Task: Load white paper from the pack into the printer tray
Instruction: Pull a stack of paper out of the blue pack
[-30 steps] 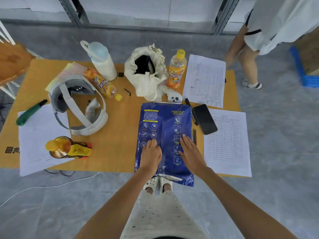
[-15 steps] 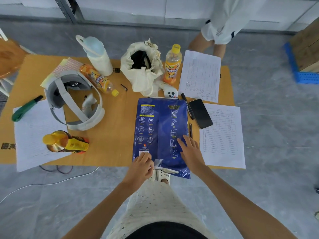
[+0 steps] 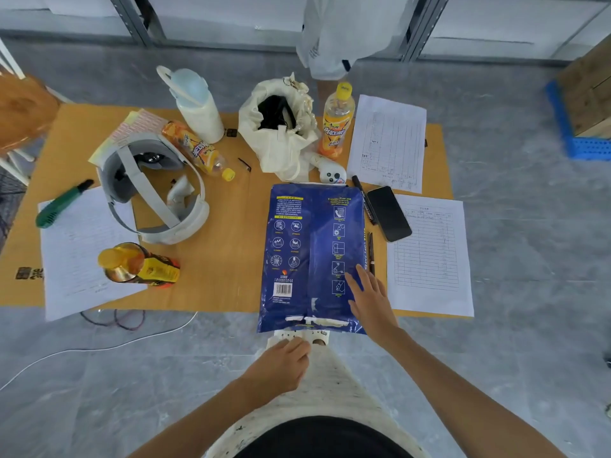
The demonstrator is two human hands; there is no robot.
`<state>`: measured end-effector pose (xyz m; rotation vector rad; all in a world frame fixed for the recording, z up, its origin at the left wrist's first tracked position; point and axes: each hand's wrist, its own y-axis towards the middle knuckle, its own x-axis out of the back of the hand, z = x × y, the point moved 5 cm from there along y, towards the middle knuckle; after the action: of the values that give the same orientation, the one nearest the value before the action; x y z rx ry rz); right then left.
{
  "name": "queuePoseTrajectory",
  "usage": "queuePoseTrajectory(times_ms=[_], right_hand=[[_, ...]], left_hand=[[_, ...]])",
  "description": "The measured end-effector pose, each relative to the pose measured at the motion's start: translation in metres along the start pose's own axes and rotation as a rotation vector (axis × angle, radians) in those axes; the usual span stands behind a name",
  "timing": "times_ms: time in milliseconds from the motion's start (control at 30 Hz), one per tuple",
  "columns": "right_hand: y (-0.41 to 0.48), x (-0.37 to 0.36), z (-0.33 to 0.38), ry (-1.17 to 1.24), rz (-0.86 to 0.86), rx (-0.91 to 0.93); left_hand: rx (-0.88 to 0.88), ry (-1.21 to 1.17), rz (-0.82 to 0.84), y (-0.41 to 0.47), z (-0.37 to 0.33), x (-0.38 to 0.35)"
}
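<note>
A blue wrapped pack of copy paper [image 3: 310, 246] lies flat on the brown table [image 3: 218, 285], its near end overhanging the front edge. That near end is torn, with white paper showing [image 3: 317, 320]. My right hand [image 3: 372, 300] rests flat on the pack's near right corner, fingers spread. My left hand [image 3: 281, 366] hangs below the table edge, off the pack, fingers curled and holding nothing I can see. No printer or tray is in view.
Beside the pack lie a black phone [image 3: 389, 213], pens [image 3: 365, 206] and printed sheets [image 3: 429, 256]. A headset [image 3: 152, 190], several drink bottles [image 3: 139, 264], a cloth bag [image 3: 281, 127] and a green knife [image 3: 62, 203] crowd the table. A person [image 3: 337, 31] stands behind it.
My left hand slid off the pack toward me and dropped below the table edge. My right hand shifted to the pack's near right corner. The person behind the table moved left.
</note>
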<state>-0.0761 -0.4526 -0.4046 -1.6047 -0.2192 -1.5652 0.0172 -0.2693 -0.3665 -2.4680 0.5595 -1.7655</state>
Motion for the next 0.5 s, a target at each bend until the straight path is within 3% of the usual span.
queuePoseTrajectory(times_ms=[200, 333, 500], right_hand=[[-0.022, -0.01, 0.008, 0.035, -0.03, 0.06], [-0.035, -0.014, 0.013, 0.054, -0.034, 0.086], [-0.036, -0.015, 0.006, 0.131, -0.061, 0.03]], left_hand=[[-0.077, 0.063, 0.083, -0.006, 0.006, -0.003], [-0.234, 0.068, 0.168, -0.013, 0.007, 0.005], [-0.345, 0.125, 0.207, -0.018, 0.011, 0.017]])
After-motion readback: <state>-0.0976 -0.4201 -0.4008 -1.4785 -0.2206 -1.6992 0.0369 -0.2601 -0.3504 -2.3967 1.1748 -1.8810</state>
